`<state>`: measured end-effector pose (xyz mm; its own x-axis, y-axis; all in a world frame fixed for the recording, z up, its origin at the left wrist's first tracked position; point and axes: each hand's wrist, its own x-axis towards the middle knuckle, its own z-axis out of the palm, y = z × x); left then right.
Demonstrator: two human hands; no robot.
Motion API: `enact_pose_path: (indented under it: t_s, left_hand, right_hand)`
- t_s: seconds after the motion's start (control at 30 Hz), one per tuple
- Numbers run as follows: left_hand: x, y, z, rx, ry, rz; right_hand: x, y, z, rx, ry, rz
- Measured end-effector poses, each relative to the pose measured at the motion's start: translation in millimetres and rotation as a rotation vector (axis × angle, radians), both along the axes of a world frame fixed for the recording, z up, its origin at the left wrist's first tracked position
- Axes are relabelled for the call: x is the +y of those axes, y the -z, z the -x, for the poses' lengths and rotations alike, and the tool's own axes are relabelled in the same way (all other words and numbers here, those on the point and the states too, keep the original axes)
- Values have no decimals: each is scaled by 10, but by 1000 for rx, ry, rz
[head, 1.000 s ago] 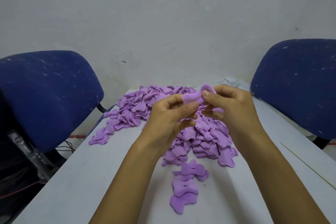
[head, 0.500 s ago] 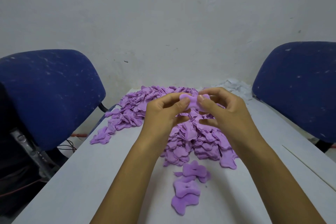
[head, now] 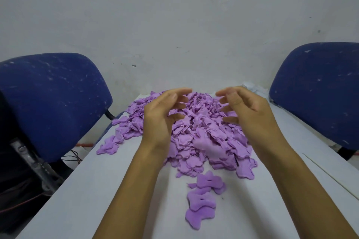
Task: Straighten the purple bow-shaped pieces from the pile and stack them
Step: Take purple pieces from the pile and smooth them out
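A big pile of purple bow-shaped pieces [head: 196, 132] covers the far half of the white table [head: 93, 190]. Nearer to me lies a short row of flattened purple pieces [head: 204, 198], overlapping one another. My left hand [head: 163, 116] and my right hand [head: 246, 110] hover over the pile, palms facing each other, fingers spread and loosely bent. Neither hand holds a piece. A blurred purple piece [head: 206, 145] shows on or just above the pile between my wrists.
A blue chair [head: 50, 103] stands close to the table's left edge and another blue chair [head: 318, 91] at its right. Crumpled white material [head: 252, 88] lies at the far right corner. Cables [head: 75, 157] hang below the left side.
Both hands pinched one purple piece between them earlier. Now they have let go and moved apart, and the piece has dropped toward the pile.
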<state>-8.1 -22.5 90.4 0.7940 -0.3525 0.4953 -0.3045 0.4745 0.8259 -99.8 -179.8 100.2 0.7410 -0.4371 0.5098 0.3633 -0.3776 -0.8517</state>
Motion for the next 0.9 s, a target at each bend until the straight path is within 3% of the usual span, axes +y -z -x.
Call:
enact_pose_path:
  t_s: [0.1, 0.23, 0.4, 0.5, 0.67, 0.9]
  left_hand:
    - [-17, 82, -102, 42, -87, -53]
    - [-163, 298, -215, 57, -202, -269]
    - [-386, 531, -382, -46, -260, -555]
    - [-409, 624, -454, -113, -273, -681]
    - [-372, 684, -557, -192, -242, -795]
    - [-383, 756, -526, -160, -236, -870]
  right_hand:
    - [-108, 136, -133, 57, 81, 50]
    - [-245, 592, -376, 357, 163, 262]
    - [-195, 1141, -674, 588, 204, 512]
    - [-138, 1296, -757, 565, 334, 670]
    - [-202, 1229, -803, 339, 355, 649]
    - [-203, 1233, -740, 457, 213, 432]
